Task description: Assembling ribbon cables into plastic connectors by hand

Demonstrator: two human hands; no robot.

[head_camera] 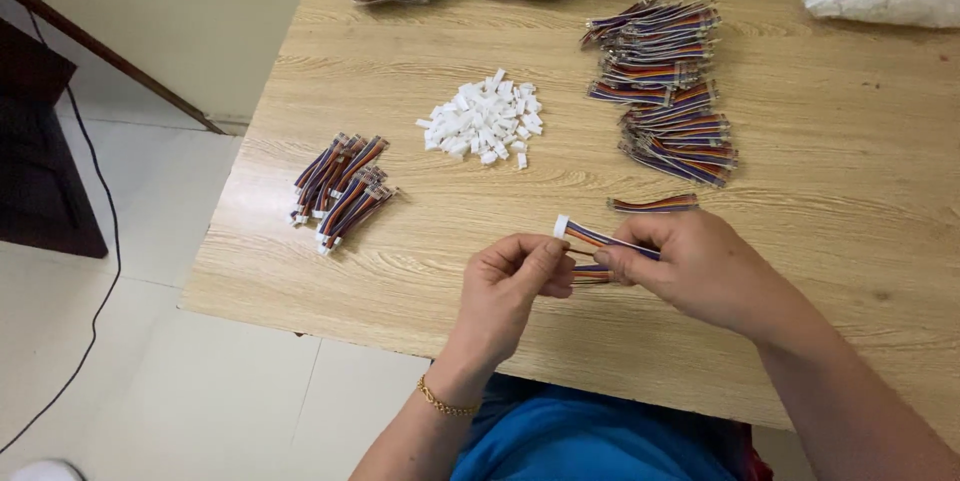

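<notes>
A short multicoloured ribbon cable (pixel 600 238) with a white connector at its far-left end is pinched between the fingers of the right hand (pixel 695 266), just above the wooden table (pixel 820 241). The left hand (pixel 515 286) is closed beside it, fingertips meeting the cable's lower end. Just beyond the right hand lies a single loose cable (pixel 655 204). Farther out are a pile of white connectors (pixel 483 118), a stack of bare cables (pixel 665 81), and, left of the left hand, finished cables (pixel 340 186).
</notes>
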